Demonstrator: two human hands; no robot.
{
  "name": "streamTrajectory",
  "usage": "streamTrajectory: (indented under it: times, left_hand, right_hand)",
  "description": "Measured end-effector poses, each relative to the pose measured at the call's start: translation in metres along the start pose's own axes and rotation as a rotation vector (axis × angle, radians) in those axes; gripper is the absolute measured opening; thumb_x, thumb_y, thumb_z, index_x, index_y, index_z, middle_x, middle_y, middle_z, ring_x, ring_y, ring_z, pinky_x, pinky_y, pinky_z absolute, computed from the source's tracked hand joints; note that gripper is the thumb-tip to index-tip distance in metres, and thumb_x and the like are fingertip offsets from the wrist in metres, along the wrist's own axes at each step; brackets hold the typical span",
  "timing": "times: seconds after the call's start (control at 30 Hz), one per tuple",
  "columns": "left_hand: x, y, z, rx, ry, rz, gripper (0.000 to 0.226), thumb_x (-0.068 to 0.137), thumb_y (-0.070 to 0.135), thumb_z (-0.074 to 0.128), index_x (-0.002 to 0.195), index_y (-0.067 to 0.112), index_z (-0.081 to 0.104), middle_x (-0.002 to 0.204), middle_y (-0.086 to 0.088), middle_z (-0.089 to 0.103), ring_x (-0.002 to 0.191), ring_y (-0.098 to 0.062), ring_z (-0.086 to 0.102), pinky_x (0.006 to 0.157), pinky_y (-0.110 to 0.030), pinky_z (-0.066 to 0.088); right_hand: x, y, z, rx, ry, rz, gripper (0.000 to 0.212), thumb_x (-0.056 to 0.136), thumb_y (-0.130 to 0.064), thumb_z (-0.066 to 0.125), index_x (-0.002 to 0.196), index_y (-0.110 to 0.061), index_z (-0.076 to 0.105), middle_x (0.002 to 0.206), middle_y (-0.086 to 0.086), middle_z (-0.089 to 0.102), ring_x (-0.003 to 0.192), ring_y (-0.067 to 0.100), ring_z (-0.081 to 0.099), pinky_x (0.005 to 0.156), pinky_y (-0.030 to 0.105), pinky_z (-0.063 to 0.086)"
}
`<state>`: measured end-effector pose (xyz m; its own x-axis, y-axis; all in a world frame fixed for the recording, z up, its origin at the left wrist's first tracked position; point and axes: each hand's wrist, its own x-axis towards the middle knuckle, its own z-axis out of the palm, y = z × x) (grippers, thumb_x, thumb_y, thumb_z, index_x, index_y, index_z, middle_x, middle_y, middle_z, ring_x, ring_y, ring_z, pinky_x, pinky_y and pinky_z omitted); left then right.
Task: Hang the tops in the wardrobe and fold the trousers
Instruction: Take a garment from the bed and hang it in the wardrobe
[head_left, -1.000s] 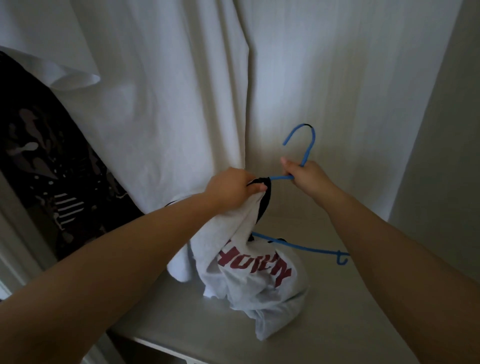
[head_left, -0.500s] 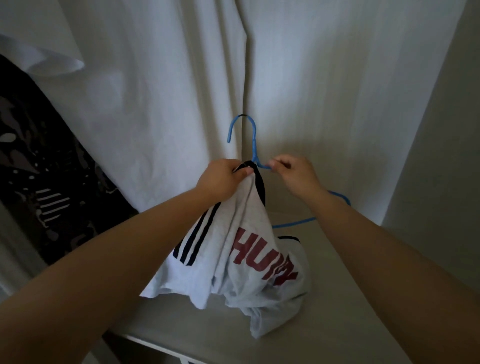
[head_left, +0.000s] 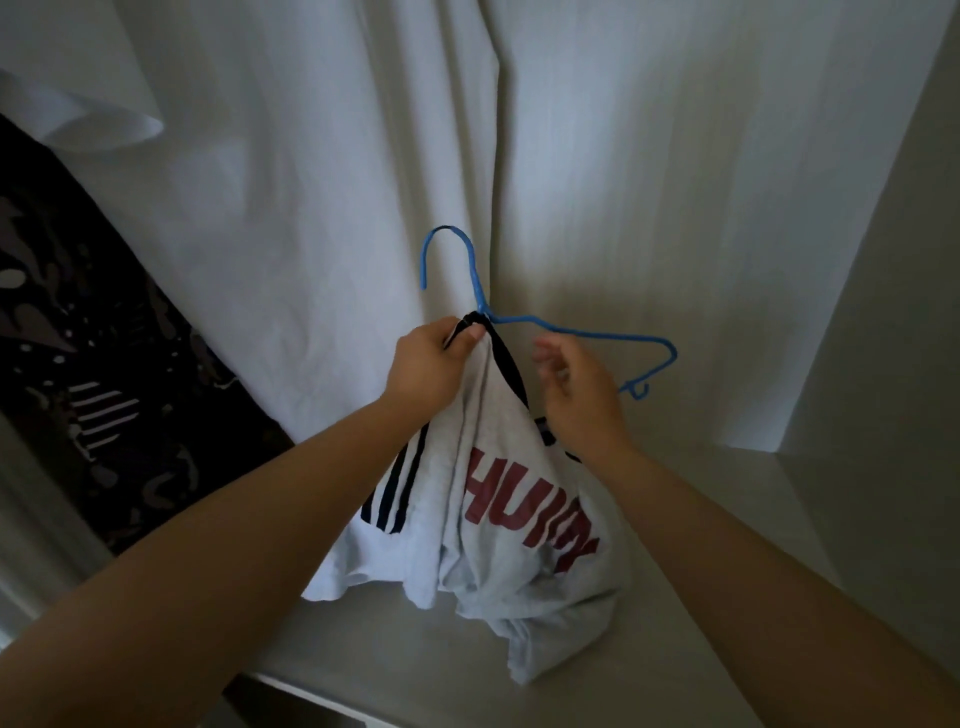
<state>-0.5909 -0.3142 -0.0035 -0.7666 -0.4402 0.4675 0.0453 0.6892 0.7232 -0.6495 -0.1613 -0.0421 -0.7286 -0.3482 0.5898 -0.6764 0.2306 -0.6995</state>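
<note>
A grey T-shirt (head_left: 498, 519) with red lettering, a black collar and black sleeve stripes hangs bunched above the shelf. My left hand (head_left: 431, 369) pinches its black collar at the neck of a blue wire hanger (head_left: 571, 332), whose hook points up and whose right arm juts out bare. My right hand (head_left: 576, 389) hovers just right of the collar with loosely curled fingers, holding nothing. The hanger's left arm is hidden inside the shirt.
White garments (head_left: 519, 156) hang as a curtain right behind the hanger. A dark patterned garment (head_left: 104, 374) hangs at the left. The shirt's hem rests on a pale shelf (head_left: 727, 597), with a wardrobe side wall (head_left: 893, 312) to the right.
My right hand has let go of the hanger and dropped slightly. The hanger has turned, its right arm swinging up and out; the shirt has been lifted and spread, showing the stripes.
</note>
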Motion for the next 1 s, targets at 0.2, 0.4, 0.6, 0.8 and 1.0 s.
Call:
streamTrajectory:
  times: [0.2, 0.4, 0.6, 0.8, 1.0]
  left_hand:
    - [-0.001, -0.004, -0.005, -0.061, 0.105, 0.045, 0.04, 0.096, 0.026, 0.053, 0.06, 0.013, 0.043, 0.055, 0.004, 0.04, 0.051, -0.004, 0.036, 0.051, -0.012, 0.032]
    - [0.007, -0.02, -0.021, -0.051, 0.214, 0.007, 0.043, 0.097, 0.028, 0.051, 0.058, 0.018, 0.036, 0.057, 0.004, 0.037, 0.053, -0.004, 0.035, 0.054, -0.016, 0.031]
    - [0.009, -0.039, -0.033, -0.051, 0.26, -0.027, 0.04, 0.098, 0.03, 0.049, 0.062, 0.014, 0.039, 0.059, 0.003, 0.036, 0.054, -0.007, 0.034, 0.053, -0.015, 0.032]
    - [0.004, -0.043, -0.039, -0.034, 0.216, 0.073, 0.03, 0.097, 0.021, 0.053, 0.076, 0.0, 0.057, 0.071, -0.008, 0.05, 0.063, -0.009, 0.043, 0.062, -0.01, 0.035]
    - [0.005, -0.052, -0.043, 0.096, 0.193, 0.24, 0.023, 0.095, 0.019, 0.057, 0.087, 0.0, 0.066, 0.078, -0.014, 0.06, 0.076, -0.024, 0.055, 0.076, -0.033, 0.045]
  right_hand:
    - [-0.007, -0.008, 0.017, 0.078, -0.278, 0.036, 0.016, 0.093, -0.014, 0.054, 0.09, -0.001, 0.064, 0.079, 0.008, 0.06, 0.071, 0.014, 0.053, 0.06, 0.013, 0.039]
    - [-0.01, 0.014, 0.003, 0.01, -0.546, 0.187, 0.031, 0.092, -0.028, 0.057, 0.084, 0.001, 0.061, 0.076, 0.009, 0.056, 0.071, 0.02, 0.054, 0.067, 0.03, 0.042]
    - [-0.014, 0.045, -0.034, -0.325, -0.643, 0.191, 0.026, 0.094, -0.026, 0.055, 0.117, -0.022, 0.064, 0.115, -0.003, 0.063, 0.102, 0.015, 0.058, 0.083, 0.02, 0.044]
    - [-0.005, 0.069, -0.07, -0.516, -0.469, 0.053, 0.03, 0.093, -0.006, 0.05, 0.121, -0.013, 0.062, 0.122, 0.01, 0.06, 0.109, 0.028, 0.056, 0.09, 0.031, 0.043]
    - [0.006, 0.076, -0.098, -0.606, -0.412, -0.062, 0.03, 0.093, -0.002, 0.049, 0.118, -0.008, 0.064, 0.116, 0.015, 0.062, 0.104, 0.031, 0.058, 0.078, 0.021, 0.036]
